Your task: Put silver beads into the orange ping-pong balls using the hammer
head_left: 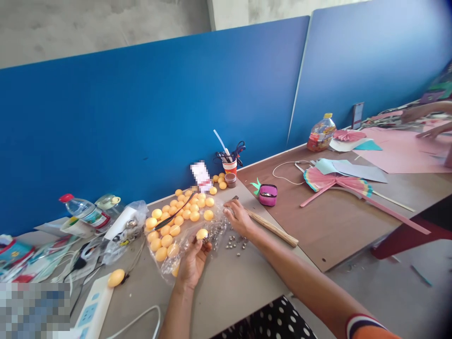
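In my left hand [193, 263], the fingers are closed around an orange ping-pong ball [202, 234], with something small and shiny beside it in the grip. My right hand [238, 217] reaches over a clear plastic bag [221, 221] holding small silver beads, its fingers apart and slightly bent. Loose silver beads [231, 244] lie on the table just below that hand. Many more orange balls [179, 220] are spread in and on clear plastic to the left, with a thin black tool [173, 216] across them. Beside my right wrist lies a hammer with a wooden handle [278, 230].
Behind the balls stands a cup of pens and scissors [230, 165]. A power strip [92, 306], cables and a plastic bottle [84, 212] are at left. On the right are a purple pouch [268, 195], a pink paper fan [335, 181] and another person's hands [431, 113].
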`<state>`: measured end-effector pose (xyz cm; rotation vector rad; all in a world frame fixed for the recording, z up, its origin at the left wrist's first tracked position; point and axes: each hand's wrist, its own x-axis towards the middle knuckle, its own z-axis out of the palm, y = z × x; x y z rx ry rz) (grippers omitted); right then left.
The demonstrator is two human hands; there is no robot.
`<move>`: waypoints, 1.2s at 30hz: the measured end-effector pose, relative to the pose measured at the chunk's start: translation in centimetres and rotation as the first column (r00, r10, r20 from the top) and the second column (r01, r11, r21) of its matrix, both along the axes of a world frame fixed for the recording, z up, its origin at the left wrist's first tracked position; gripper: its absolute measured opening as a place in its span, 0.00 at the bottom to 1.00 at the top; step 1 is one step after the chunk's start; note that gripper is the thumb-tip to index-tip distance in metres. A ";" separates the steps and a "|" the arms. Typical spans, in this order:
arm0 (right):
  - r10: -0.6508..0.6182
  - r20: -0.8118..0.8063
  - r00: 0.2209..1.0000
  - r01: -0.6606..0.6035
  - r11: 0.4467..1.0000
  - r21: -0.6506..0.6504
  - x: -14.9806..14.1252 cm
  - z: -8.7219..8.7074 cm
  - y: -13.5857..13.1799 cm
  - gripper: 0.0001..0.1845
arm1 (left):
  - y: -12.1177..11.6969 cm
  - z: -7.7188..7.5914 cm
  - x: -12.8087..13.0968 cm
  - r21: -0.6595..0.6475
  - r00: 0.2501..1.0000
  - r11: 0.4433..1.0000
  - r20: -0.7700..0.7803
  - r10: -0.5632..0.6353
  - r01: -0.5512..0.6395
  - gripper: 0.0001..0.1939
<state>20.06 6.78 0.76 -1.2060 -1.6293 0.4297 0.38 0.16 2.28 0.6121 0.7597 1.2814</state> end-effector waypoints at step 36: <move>-0.228 0.295 0.928 0.317 0.899 -0.303 -6.1 -2.6 -4.0 0.32 | 0.5 -0.4 0.2 0.011 0.999 1.000 0.052 -0.011 0.010 0.17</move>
